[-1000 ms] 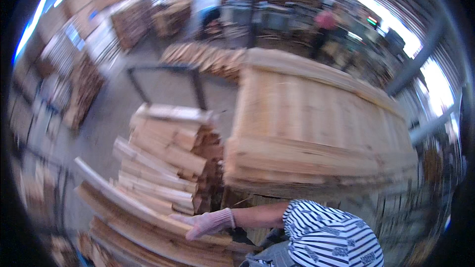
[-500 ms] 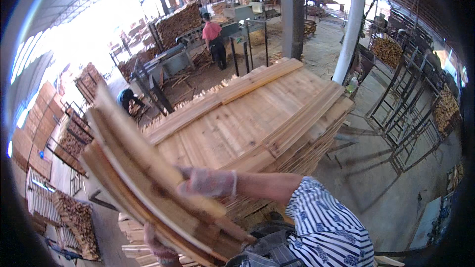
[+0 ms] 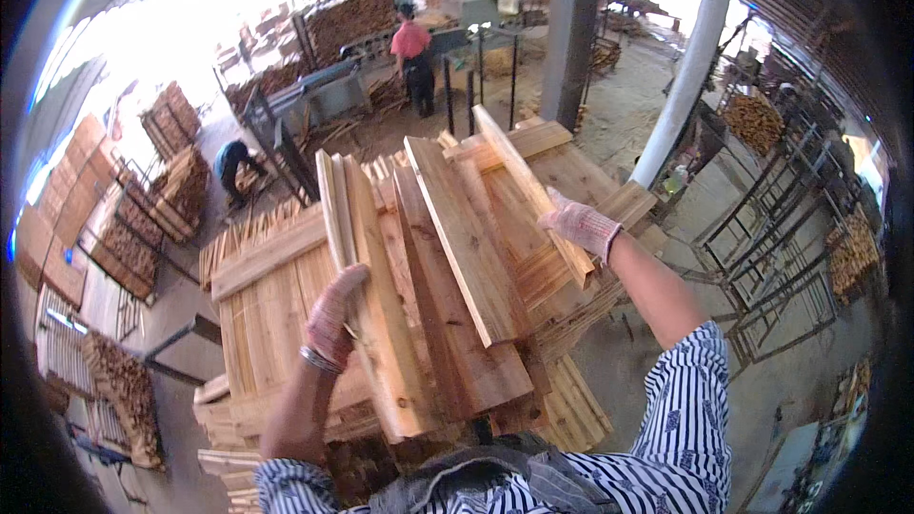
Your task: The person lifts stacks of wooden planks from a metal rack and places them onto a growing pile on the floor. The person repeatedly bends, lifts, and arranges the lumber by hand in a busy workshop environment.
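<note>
My left hand [image 3: 335,316], in a knit glove, is wrapped round the outer edge of a pair of pale wooden boards [image 3: 386,343]. A narrow wooden board [image 3: 528,192] is gripped in my gloved right hand [image 3: 581,226], tilted with its far end toward the upper left. Between my hands several loose planks [image 3: 465,252] lie fanned out at slightly different angles, some overlapping. Under them is a large layered stack of boards [image 3: 271,324], with crosswise strips [image 3: 267,262] on its top. My left fingertips are partly hidden by the boards.
Beyond the stack a steel column [image 3: 571,38] and a pale pipe post [image 3: 687,76] stand. Metal racks [image 3: 762,238] fill the right side. At the back are a person in a pink shirt [image 3: 412,43] and a bending person [image 3: 231,167]. Lumber piles [image 3: 129,238] line the left.
The bundle of boards has come from the left onto the stack and spread apart. My hands have moved wider apart, the right one shifting to the right with a single board.
</note>
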